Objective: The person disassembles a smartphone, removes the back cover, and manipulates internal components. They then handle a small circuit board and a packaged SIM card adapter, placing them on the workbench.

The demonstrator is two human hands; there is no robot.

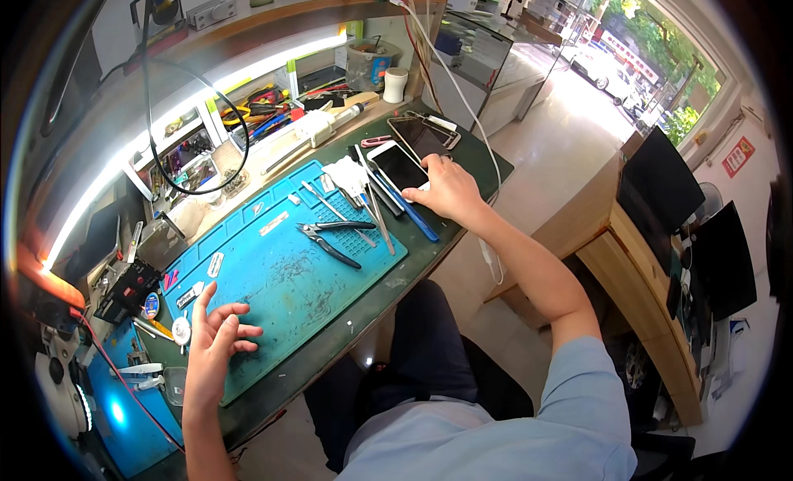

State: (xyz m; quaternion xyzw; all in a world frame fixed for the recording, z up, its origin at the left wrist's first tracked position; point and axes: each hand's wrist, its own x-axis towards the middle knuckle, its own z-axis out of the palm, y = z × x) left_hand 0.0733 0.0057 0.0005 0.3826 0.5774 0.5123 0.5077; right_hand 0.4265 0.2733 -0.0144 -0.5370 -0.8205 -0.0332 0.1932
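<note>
My right hand (448, 188) reaches out to a white smartphone (396, 169) with a dark screen, its thumb and fingers closed on the phone's near right end. The phone lies at the right end of the bench beside a blue pen-like tool (417, 219) and metal tweezers (381, 216). Over the near left part of a blue repair mat (289, 274), my left hand (219, 332) is raised with fingers apart and nothing in it. Black-handled cutting pliers (334, 237) rest on the mat, close to a crumpled white piece (347, 177).
Another phone (424, 136) lies beyond the white one. A soldering-iron-like tool (351, 113) and a shelf of hand tools (256, 109) line the back. A black cable loop (244, 142) hangs over the bench, and a white cable (462, 92) crosses its right end.
</note>
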